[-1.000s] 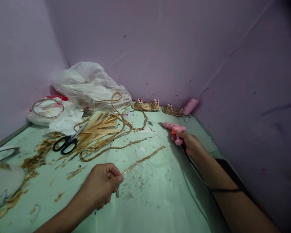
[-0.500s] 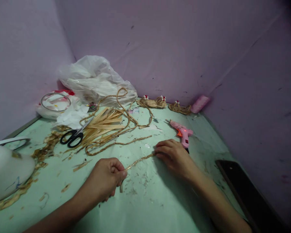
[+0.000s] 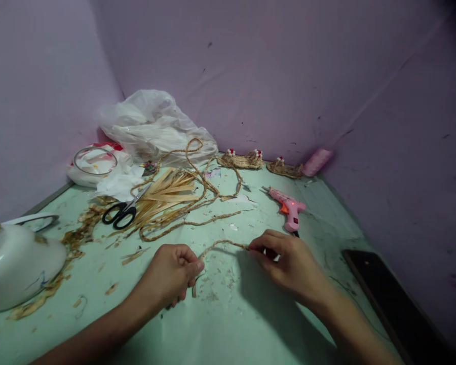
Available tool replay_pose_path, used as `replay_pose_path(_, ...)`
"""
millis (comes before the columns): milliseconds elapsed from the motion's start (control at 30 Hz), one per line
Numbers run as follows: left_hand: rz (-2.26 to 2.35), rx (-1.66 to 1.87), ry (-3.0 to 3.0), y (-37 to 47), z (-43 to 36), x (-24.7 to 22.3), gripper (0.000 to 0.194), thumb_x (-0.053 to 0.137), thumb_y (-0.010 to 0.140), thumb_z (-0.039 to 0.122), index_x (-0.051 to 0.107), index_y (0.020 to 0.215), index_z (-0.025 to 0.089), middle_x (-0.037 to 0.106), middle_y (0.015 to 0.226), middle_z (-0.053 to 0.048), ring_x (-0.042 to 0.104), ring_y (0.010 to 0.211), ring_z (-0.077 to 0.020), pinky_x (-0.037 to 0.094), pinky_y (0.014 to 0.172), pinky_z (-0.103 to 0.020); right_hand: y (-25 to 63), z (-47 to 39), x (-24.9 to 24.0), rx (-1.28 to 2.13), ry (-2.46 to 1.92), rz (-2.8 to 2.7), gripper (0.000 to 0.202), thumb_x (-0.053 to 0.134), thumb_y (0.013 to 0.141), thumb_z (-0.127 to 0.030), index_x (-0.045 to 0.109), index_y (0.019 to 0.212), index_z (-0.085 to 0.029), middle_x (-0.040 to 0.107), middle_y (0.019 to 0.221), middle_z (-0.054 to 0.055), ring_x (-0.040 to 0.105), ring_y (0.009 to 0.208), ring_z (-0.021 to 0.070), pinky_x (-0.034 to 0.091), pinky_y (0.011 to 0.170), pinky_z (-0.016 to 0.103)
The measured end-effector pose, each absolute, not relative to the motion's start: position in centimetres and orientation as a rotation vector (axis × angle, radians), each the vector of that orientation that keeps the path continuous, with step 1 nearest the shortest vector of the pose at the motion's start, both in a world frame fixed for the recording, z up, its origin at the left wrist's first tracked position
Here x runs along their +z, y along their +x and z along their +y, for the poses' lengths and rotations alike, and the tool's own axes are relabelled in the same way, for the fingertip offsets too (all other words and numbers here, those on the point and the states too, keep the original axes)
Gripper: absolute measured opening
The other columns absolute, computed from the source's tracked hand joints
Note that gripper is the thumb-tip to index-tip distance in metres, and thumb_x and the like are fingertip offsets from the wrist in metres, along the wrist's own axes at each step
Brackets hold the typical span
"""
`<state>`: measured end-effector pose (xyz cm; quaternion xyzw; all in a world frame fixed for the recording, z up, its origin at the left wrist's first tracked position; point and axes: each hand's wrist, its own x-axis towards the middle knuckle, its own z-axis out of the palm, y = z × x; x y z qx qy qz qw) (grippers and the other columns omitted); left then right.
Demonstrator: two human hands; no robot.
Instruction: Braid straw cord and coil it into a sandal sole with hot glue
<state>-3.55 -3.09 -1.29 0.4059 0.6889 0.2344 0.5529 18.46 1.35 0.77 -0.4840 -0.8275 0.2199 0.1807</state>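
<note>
Two hands on one cord: the left hand [image 3: 171, 274] pinches the short braided cord [image 3: 222, 242] near one end; the right hand [image 3: 292, 258] has its fingertips closed on the other.
Cord: arched between the hands, having just gained the right hand's grip.
Hot glue gun [image 3: 293, 208]: released and now lying just beyond the right hand on the tabletop [image 3: 235, 324], which likely leaves both hands able to bend the cord.
Clear plastic bag [image 3: 152, 121]: well beyond the left hand, bulging with whitish material, not identifiable.
White bowl [image 3: 19, 268]: left of the left hand, seemingly overturned; contents hidden.
</note>
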Motion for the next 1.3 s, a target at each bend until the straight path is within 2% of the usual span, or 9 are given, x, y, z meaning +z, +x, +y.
replay_pose_path(233, 1.614, 0.518, 0.998, -1.9, -3.0, -0.1, 0.015, 0.058, 0.069, 0.026, 0.052, 0.060, 0.015, 0.050, 0.041, 0.006, 0.036, 0.028, -0.0041, 0.023, 0.030, -0.016, 18.2, -3.3, -0.6, 0.909, -1.428, -1.918, 0.017, 0.055, 0.081, -0.027, 0.070, 0.082, -0.020, 0.064, 0.067, 0.002, 0.058, 0.057, 0.0136, 0.044, 0.050, 0.024)
replay_pose_path(467, 1.579, 0.466, 1.029, -0.2, -3.0, -0.3, 0.015, 0.058, 0.070, 0.024, 0.053, 0.059, 0.015, 0.050, 0.043, 0.006, 0.035, 0.030, -0.0039, 0.023, 0.034, -0.018, 17.9, -4.9, -1.8, 0.867, -1.365, -1.865, 0.021, 0.052, 0.082, -0.024, 0.070, 0.090, -0.017, 0.059, 0.065, 0.003, 0.055, 0.054, 0.0130, 0.044, 0.048, 0.024)
replay_pose_path(633, 1.576, 0.440, 1.150, -0.2, -3.1, -0.8, 0.019, 0.058, 0.070, 0.030, 0.053, 0.059, 0.016, 0.048, 0.044, 0.007, 0.034, 0.032, -0.0044, 0.023, 0.035, -0.018, 17.2, -5.0, -2.7, 0.840, -1.323, -1.856, 0.022, 0.050, 0.083, -0.022, 0.070, 0.090, -0.018, 0.060, 0.071, 0.004, 0.057, 0.056, 0.0132, 0.045, 0.049, 0.024)
replay_pose_path(733, 1.535, 0.398, 1.244, -0.5, -3.0, -0.9, 0.027, 0.051, 0.076, 0.035, 0.051, 0.056, 0.017, 0.047, 0.044, 0.006, 0.034, 0.032, -0.0046, 0.025, 0.036, -0.018, 17.1, -5.0, -3.1, 0.862, -1.341, -1.862, 0.022, 0.049, 0.084, -0.021, 0.069, 0.092, -0.016, 0.060, 0.075, 0.006, 0.057, 0.058, 0.0133, 0.046, 0.051, 0.026)
replay_pose_path(800, 1.503, 0.359, 1.232, -0.7, -2.9, -0.9, 0.028, 0.046, 0.078, 0.032, 0.051, 0.056, 0.017, 0.049, 0.046, 0.005, 0.036, 0.031, -0.0048, 0.027, 0.036, -0.018, 17.2, -4.9, -3.2, 0.871, -1.353, -1.872, 0.024, 0.048, 0.084, -0.021, 0.069, 0.094, -0.016, 0.060, 0.073, 0.006, 0.057, 0.058, 0.0140, 0.047, 0.051, 0.026)
replay_pose_path(933, 1.549, 0.330, 1.159, -1.0, -2.8, -1.0, 0.016, 0.048, 0.074, 0.024, 0.054, 0.062, 0.015, 0.052, 0.049, 0.005, 0.039, 0.031, -0.0045, 0.028, 0.035, -0.017, 17.4, -4.8, -3.3, 0.855, -1.352, -1.884, 0.025, 0.047, 0.085, -0.020, 0.068, 0.096, -0.016, 0.061, 0.074, 0.006, 0.059, 0.060, 0.0149, 0.047, 0.052, 0.027)
replay_pose_path(1167, 1.569, 0.350, 0.922, -0.8, -2.4, 0.3, 0.012, 0.057, 0.069, 0.025, 0.055, 0.069, 0.013, 0.054, 0.047, 0.005, 0.038, 0.026, -0.0038, 0.024, 0.029, -0.016, 17.4, -5.2, -3.0, 0.834, -1.336, -1.800, 0.023, 0.048, 0.085, -0.019, 0.067, 0.096, -0.014, 0.060, 0.075, 0.006, 0.059, 0.059, 0.0140, 0.046, 0.050, 0.026)
replay_pose_path(1300, 1.572, 0.391, 0.836, -0.9, -2.3, 0.5, 0.017, 0.061, 0.063, 0.027, 0.054, 0.069, 0.014, 0.056, 0.046, 0.005, 0.036, 0.024, -0.0035, 0.022, 0.026, -0.016, 17.5, -4.9, -2.9, 0.801, -1.354, -1.786, 0.021, 0.049, 0.085, -0.019, 0.067, 0.094, -0.015, 0.062, 0.077, 0.006, 0.059, 0.061, 0.0141, 0.047, 0.052, 0.027)
